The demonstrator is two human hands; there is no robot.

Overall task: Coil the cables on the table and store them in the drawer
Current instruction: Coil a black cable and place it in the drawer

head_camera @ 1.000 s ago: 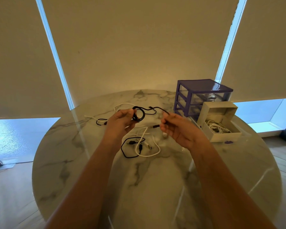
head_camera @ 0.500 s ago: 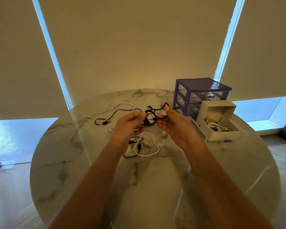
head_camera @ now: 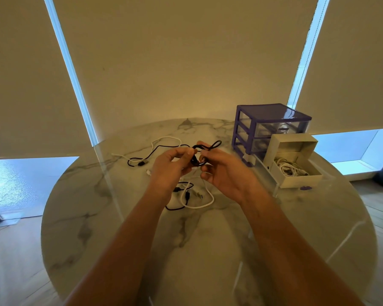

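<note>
Above the round marble table (head_camera: 208, 250), both hands meet around a small black cable coil (head_camera: 196, 159). My left hand (head_camera: 169, 166) pinches the coil between thumb and fingers. My right hand (head_camera: 224, 171) grips the coil's other side, and a loose loop of the black cable sticks up past its fingertips. Below the hands, a white cable (head_camera: 199, 200) and a short black cable (head_camera: 175, 206) lie tangled on the table. Farther back left lie another black cable (head_camera: 142, 161) and a white cable (head_camera: 164, 141). A pulled-out drawer (head_camera: 305, 180) at the right holds a coiled white cable (head_camera: 289, 168).
A purple-framed organiser with clear drawers (head_camera: 272, 129) stands at the table's back right, behind the pulled-out drawer. A small purple piece (head_camera: 305, 187) lies by the drawer's front. Closed roller blinds fill the background; wood floor surrounds the table.
My hands have come together: the right hand moved left to the coil in my left hand, and the loose stretch of black cable between them has shortened into the coil.
</note>
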